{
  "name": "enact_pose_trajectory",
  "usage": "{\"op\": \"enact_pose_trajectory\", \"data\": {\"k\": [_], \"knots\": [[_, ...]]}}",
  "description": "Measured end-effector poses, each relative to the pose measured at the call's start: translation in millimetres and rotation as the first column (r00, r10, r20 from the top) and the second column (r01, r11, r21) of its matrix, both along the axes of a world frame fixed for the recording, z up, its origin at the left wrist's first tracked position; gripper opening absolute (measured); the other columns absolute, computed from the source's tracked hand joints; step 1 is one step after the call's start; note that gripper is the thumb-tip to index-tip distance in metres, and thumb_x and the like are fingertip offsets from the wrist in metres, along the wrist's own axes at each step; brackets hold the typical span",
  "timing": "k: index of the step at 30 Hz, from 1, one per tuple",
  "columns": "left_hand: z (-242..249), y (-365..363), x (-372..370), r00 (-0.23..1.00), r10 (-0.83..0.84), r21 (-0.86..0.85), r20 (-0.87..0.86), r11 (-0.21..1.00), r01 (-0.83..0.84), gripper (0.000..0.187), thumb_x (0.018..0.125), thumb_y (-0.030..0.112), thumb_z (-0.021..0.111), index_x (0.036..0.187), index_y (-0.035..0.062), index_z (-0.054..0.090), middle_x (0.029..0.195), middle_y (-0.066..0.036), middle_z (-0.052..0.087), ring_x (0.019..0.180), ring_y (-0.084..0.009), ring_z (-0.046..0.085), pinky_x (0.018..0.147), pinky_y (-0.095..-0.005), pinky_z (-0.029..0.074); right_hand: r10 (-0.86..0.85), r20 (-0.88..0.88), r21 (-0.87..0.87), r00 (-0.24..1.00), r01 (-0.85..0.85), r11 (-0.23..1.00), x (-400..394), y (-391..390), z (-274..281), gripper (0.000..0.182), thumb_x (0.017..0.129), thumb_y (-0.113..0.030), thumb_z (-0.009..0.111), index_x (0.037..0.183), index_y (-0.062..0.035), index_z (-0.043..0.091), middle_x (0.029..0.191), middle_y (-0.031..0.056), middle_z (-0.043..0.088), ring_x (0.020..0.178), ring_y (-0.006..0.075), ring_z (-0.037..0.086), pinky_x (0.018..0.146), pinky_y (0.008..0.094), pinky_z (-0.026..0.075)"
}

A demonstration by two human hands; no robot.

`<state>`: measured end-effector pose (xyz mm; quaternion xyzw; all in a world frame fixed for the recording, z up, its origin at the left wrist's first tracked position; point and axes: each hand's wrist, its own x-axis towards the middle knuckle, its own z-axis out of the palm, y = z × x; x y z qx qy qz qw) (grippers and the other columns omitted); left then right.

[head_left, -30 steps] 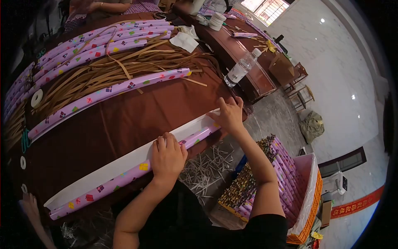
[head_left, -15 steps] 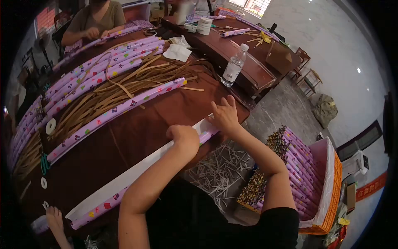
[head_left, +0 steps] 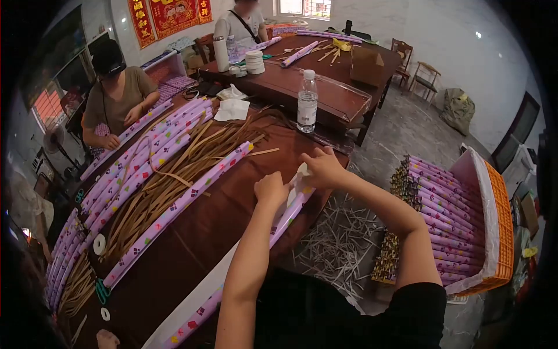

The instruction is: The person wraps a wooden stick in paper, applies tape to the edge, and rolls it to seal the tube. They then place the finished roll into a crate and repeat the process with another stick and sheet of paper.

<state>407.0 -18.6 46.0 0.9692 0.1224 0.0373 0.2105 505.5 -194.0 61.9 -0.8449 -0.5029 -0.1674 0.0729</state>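
A long strip of lilac patterned paper [head_left: 289, 216], white on its other side, lies lengthwise before me with its edge folded over. My left hand [head_left: 271, 189] is closed at its upper edge, knuckles up; the fingertips are hidden. At the far end, my right hand [head_left: 323, 168] pinches the paper between thumb and fingers, with the other fingers partly raised. My left forearm hides the middle of the strip. Beyond it lie a finished-looking lilac roll [head_left: 180, 209] and a heap of flat brown strips [head_left: 168, 180].
A water bottle [head_left: 307, 104] stands near the table's far corner. Green scissors [head_left: 102, 292] and white tape rolls [head_left: 99, 245] lie left. An orange crate [head_left: 499, 218] of lilac rolls stands right, above paper scraps [head_left: 337, 244]. Two people sit beyond; another hand [head_left: 107, 339] shows lower left.
My view has tilted up and turned left. The hands have come closer together at the paper's far end, and the right fingers have lowered. The hand at lower left has mostly left view.
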Motion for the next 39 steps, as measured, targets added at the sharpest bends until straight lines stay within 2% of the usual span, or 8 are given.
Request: {"op": "enact_pose_trajectory", "data": {"k": [6,13,20,28,31,34,37,39], "knots": [[-12,-1,7,0.991,-0.032,-0.136,0.131,0.989,0.050,0.024,0.078,0.029,0.074,0.089,0.0080,0.070,0.096,-0.015,0.071,0.093,-0.0334,0.068,0.080,-0.0476,0.051,-0.210,-0.001,0.068,0.978,0.209,0.975,0,-4,-3,0.059,0.068,-0.041,0.079,0.110,-0.0069,0.055,0.080,0.0056,0.070,0.099,0.0273,0.057,0.090,0.0453,0.034],[-26,-3,19,0.989,0.015,-0.328,0.146,0.944,0.034,0.019,0.078,0.025,0.068,0.088,0.0093,0.074,0.090,-0.014,0.072,0.089,-0.0324,0.069,0.083,-0.0459,0.050,-0.229,0.013,0.169,0.973,0.224,0.960,3,0,-19,0.055,0.070,-0.041,0.079,0.105,-0.0082,0.054,0.084,0.0057,0.071,0.100,0.0261,0.056,0.091,0.0451,0.033],[-24,-14,17,0.981,0.057,-0.322,0.184,0.947,0.005,0.022,0.083,0.030,0.066,0.089,0.0098,0.074,0.088,-0.013,0.072,0.089,-0.0327,0.069,0.082,-0.0466,0.046,-0.226,0.030,0.185,0.974,0.217,0.958,4,1,-19,0.048,0.070,-0.042,0.079,0.100,-0.0122,0.056,0.087,0.0032,0.070,0.096,0.0250,0.056,0.091,0.0438,0.034],[-24,-22,16,0.919,-0.094,0.063,0.384,0.995,0.076,0.022,0.090,0.029,0.062,0.093,0.0102,0.072,0.087,-0.012,0.071,0.086,-0.0322,0.065,0.078,-0.0466,0.043,-0.218,0.060,0.222,0.974,0.200,0.954,5,0,-24,0.046,0.071,-0.041,0.078,0.101,-0.0122,0.059,0.087,0.0030,0.070,0.097,0.0250,0.056,0.091,0.0441,0.034],[-30,-22,19,0.903,-0.094,0.093,0.420,0.994,0.061,0.019,0.089,0.027,0.063,0.093,0.0115,0.072,0.089,-0.010,0.070,0.088,-0.0312,0.063,0.080,-0.0454,0.043,-0.198,0.080,0.194,0.977,0.180,0.964,7,-1,-24,0.046,0.074,-0.039,0.076,0.110,-0.0148,0.062,0.095,0.0035,0.069,0.099,0.0253,0.055,0.089,0.0431,0.036],[-36,-21,20,0.916,-0.055,-0.023,0.398,0.997,0.070,0.017,0.088,0.024,0.063,0.095,0.0117,0.072,0.092,-0.008,0.070,0.091,-0.0308,0.063,0.081,-0.0447,0.043,-0.065,0.055,0.126,0.996,0.058,0.990,22,-5,-24,0.042,0.077,-0.033,0.075,0.115,-0.0180,0.065,0.106,0.0038,0.066,0.103,0.0256,0.054,0.089,0.0410,0.039],[-36,-20,20,0.925,-0.040,-0.079,0.378,0.994,0.075,0.015,0.086,0.023,0.065,0.093,0.0121,0.073,0.092,-0.007,0.070,0.091,-0.0297,0.063,0.083,-0.0439,0.042,0.339,0.098,0.191,0.936,-0.352,0.917,37,-10,-19,0.022,0.075,-0.025,0.074,0.096,-0.0175,0.074,0.109,0.0034,0.061,0.107,0.0231,0.054,0.087,0.0364,0.042],[-35,-20,21,0.921,-0.045,-0.053,0.388,0.996,0.071,0.014,0.085,0.022,0.066,0.092,0.0120,0.073,0.091,-0.007,0.070,0.090,-0.0292,0.062,0.083,-0.0435,0.042,0.372,0.044,0.169,0.927,-0.373,0.912,46,-7,-21,0.019,0.076,-0.023,0.073,0.094,-0.0167,0.074,0.109,0.0033,0.061,0.107,0.0231,0.054,0.087,0.0366,0.042]]}}
